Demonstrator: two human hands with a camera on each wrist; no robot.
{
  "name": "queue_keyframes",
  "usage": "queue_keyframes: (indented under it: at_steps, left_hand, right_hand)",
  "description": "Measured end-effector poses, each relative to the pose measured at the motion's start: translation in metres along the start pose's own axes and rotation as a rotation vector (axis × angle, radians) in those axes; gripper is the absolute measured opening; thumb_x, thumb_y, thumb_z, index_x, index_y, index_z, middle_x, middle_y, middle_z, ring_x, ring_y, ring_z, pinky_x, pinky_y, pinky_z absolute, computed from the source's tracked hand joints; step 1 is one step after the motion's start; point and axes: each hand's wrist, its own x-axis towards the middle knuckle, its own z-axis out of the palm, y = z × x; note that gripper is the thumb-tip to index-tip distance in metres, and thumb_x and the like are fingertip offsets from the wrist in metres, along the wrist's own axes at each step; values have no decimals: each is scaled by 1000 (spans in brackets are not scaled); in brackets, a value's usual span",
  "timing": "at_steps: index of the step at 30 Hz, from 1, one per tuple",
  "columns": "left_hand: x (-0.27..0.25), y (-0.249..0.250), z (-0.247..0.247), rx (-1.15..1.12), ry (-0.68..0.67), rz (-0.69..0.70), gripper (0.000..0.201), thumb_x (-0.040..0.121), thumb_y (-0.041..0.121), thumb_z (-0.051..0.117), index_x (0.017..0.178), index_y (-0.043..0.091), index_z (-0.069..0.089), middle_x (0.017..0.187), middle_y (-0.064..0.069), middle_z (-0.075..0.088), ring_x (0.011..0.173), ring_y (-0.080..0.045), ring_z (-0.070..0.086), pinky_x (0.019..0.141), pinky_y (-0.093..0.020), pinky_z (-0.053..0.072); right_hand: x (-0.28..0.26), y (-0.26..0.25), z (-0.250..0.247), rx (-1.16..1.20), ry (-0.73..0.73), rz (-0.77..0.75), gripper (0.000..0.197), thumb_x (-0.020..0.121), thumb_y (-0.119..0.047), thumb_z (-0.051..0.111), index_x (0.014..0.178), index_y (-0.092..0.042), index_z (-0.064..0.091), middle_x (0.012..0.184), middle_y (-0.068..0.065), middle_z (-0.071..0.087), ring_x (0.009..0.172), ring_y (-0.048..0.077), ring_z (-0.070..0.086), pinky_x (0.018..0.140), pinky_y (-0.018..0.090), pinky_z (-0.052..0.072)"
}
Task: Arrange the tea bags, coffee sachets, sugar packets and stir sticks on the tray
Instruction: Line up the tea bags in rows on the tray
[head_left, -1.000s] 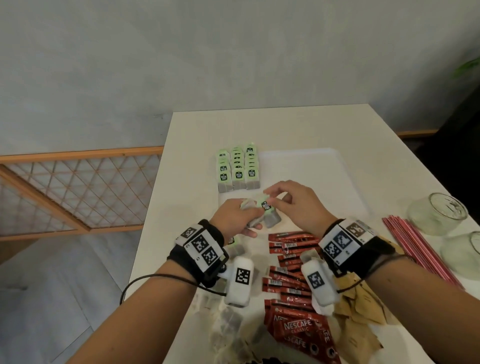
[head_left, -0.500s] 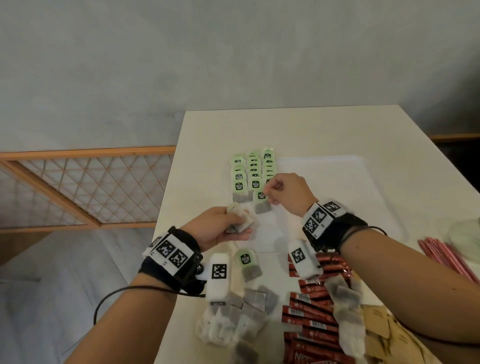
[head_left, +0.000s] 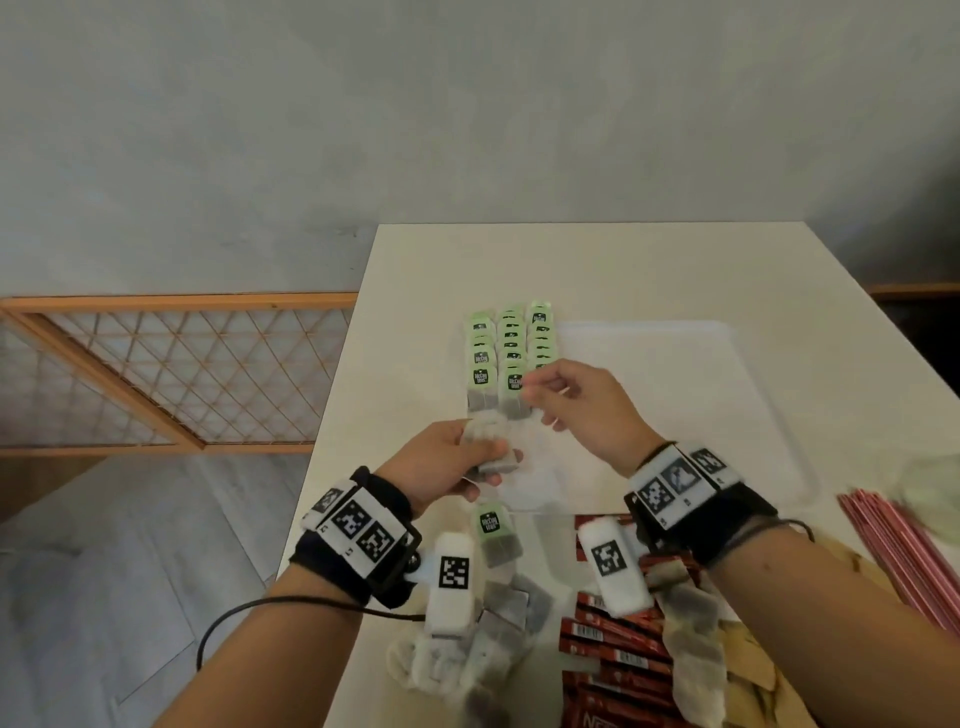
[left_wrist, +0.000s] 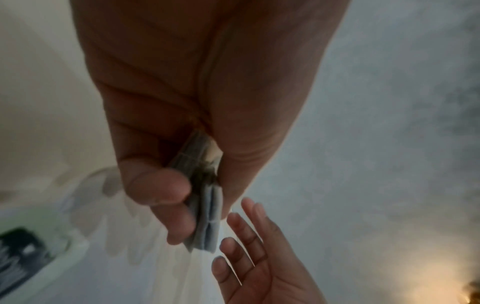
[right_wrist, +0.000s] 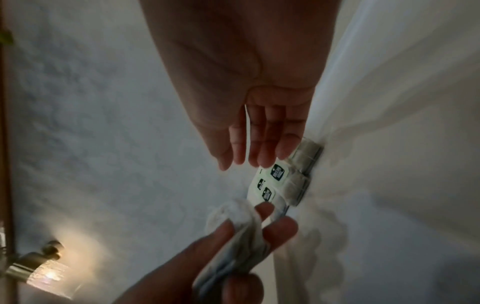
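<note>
We are in the tea bag step. Our left hand holds a small stack of tea bags, with the fingers curled round it and the thumb pressing on the other side. Our right hand is just beyond this grip and a little to the right of it. Its fingers are straight and relaxed and hold nothing, and their tips are at the near end of the rows of tea bags on the tray.

In our judgement, the next move is that the right hand comes back to the grip, pinches one bag from the stack and lays it at the near end of a row. This needs a light pinch, because the bags are soft and their strings can catch each other.

For room, the three rows lie at the left part of the tray, beyond the grip, close to the tray's left rim as far as we can tell. The part of the tray to the right of the right hand is bare. Nearer to us than the grip lie one loose tea bag, a heap of more bags and the coffee sachets. The stir sticks lie far to the right, off the tray
</note>
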Motion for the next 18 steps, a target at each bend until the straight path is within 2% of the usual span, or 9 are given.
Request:
queue_keyframes:
  at_steps: [3, 6, 9, 11, 14, 16, 18]
  left_hand:
    - [-6, 3, 17, 105, -7, 27, 25, 93, 18, 64, 112, 2, 66, 106, -10, 74, 62, -8, 56, 49, -20, 44]
    - [-11, 4, 31, 131, 3, 55, 25, 89, 19, 69, 107, 2, 69, 97, -15, 73, 61, -7, 54, 50, -21, 43]
    - [-17, 5, 46, 108, 41, 105, 10, 87, 18, 72, 95, 13, 72, 76, -1, 68, 58, -6, 53, 49, -20, 43]
    - [-20, 5, 55, 98, 48, 134, 4, 87, 21, 72, 90, 20, 72, 71, 6, 67, 60, -4, 56, 50, -19, 45]
    - [-24, 4, 66, 56, 29, 141, 14, 89, 27, 70, 100, 21, 72, 79, 9, 71, 70, -3, 64, 58, -20, 52]
    - [-28, 3, 72, 9, 5, 143, 22, 90, 29, 68, 110, 19, 71, 88, 7, 73, 79, -5, 68, 64, -20, 54]
    - [-31, 2, 77, -22, -10, 152, 26, 91, 27, 67, 116, 17, 69, 89, 7, 73, 79, -4, 69, 63, -20, 54]
  right_hand:
    - [-29, 1, -2, 51, -107, -12, 14, 85, -23, 74, 98, -23, 73, 83, -1, 69, 65, 12, 63, 63, 28, 54]
    - [-45, 9, -8, 101, -67, 21, 14, 82, -20, 76, 95, -21, 72, 81, 2, 70, 63, 12, 63, 62, 26, 55]
    - [-59, 14, -16, 149, -20, 43, 20, 81, -16, 77, 99, -9, 71, 85, 16, 70, 63, 15, 64, 64, 28, 55]
    - [-68, 14, -21, 177, 2, 48, 22, 83, -14, 76, 101, -5, 70, 84, 19, 68, 62, 15, 65, 63, 27, 56]
    - [-80, 10, -29, 212, 31, 46, 20, 84, -11, 74, 103, -11, 69, 82, 10, 67, 63, 15, 65, 64, 28, 58]
    - [-87, 8, -33, 224, 44, 42, 21, 84, -11, 73, 105, -12, 69, 79, 9, 68, 64, 17, 66, 66, 31, 59]
    - [-94, 6, -36, 209, 57, 49, 22, 84, -15, 74, 105, -13, 68, 80, 10, 69, 66, 18, 67, 68, 33, 60]
